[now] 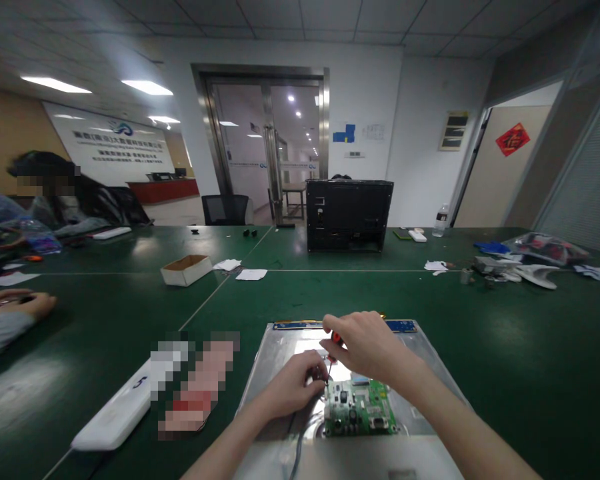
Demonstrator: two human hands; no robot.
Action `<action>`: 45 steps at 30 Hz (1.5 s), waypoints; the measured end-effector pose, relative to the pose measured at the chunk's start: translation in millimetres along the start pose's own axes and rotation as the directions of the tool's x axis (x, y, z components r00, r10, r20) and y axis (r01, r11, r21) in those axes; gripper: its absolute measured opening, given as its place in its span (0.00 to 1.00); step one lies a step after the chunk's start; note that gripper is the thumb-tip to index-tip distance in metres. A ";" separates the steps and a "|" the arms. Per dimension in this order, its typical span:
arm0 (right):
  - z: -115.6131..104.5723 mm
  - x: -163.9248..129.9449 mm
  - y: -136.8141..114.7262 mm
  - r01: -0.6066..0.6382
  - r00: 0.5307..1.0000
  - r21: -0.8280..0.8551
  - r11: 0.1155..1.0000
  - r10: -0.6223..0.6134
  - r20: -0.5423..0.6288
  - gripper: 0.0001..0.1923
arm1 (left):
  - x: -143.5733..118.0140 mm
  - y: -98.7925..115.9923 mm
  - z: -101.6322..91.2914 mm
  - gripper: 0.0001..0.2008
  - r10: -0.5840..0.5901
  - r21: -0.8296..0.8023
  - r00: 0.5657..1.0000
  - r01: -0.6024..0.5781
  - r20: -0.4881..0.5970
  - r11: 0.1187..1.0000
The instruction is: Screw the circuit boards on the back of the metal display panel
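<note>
Head camera view, looking down at a green worktop (105, 320). A silver metal panel (280, 347) lies flat just in front of the person, so its back faces up for access. A green circuit board (363, 410) sits on the panel near its middle. The right hand (367, 347) is closed around the red handle of a small screwdriver (333, 357), held upright with its tip down at the board's upper left corner. The left hand (297, 387) is curled beside that corner with fingertips pinched near the tip, seemingly steadying it; what it grips is too small to tell. A black monitor casing (349, 215) stands upright further back, and another person's hand (15, 303) rests at the far left.
</note>
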State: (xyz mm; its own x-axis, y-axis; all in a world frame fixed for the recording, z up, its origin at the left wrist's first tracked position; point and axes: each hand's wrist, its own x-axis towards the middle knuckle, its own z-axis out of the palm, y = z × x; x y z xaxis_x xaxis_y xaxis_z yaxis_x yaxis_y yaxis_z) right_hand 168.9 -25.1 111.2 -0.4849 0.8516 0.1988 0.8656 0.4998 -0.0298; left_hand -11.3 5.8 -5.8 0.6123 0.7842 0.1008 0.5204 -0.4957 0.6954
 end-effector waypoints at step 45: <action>5.5 0.1 4.1 0.062 0.995 0.052 0.997 -0.057 -0.081 0.10 | 1.2 2.2 -0.7 0.07 0.055 -0.024 0.998 -0.054 0.022 0.998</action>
State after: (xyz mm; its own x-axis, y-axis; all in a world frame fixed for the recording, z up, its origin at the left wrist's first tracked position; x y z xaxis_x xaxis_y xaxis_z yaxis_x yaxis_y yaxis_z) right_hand 171.8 -22.0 105.7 -0.5221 0.8060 0.2790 0.8265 0.5589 -0.0679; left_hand -9.9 5.9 -3.7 0.6530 0.7473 0.1229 0.4719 -0.5285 0.7057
